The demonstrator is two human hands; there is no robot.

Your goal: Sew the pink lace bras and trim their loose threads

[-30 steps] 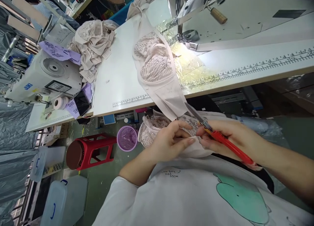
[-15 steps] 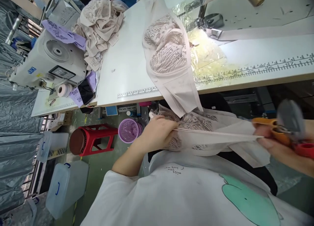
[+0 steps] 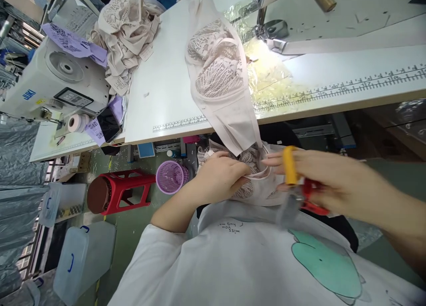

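Observation:
My left hand (image 3: 222, 176) is closed on a beige lace bra (image 3: 242, 190) in my lap, its fingers pinching the edge. Close to its right, my right hand (image 3: 319, 177) carries scissors (image 3: 291, 166) with orange and red handles; motion blurs their grey blades, which point down toward my shirt. The fingertips of that hand reach the bra's edge, where the fabric bends into a loop. Another beige lace bra (image 3: 221, 75) lies on the white table above, its band hanging over the front edge and partly covering the one in my lap.
A sewing machine's presser foot (image 3: 261, 29) stands at the upper right beside a ruler strip (image 3: 349, 86). More bras (image 3: 124, 35) are heaped at the left, near a second sewing machine (image 3: 63, 75) and a phone (image 3: 109, 124). A red stool (image 3: 121, 190) and purple basket (image 3: 169, 177) stand below.
My right hand has come left with the scissors, close to my left hand. The bra edge, stretched straight before, now slackens and bends into a loop. The view has shifted slightly.

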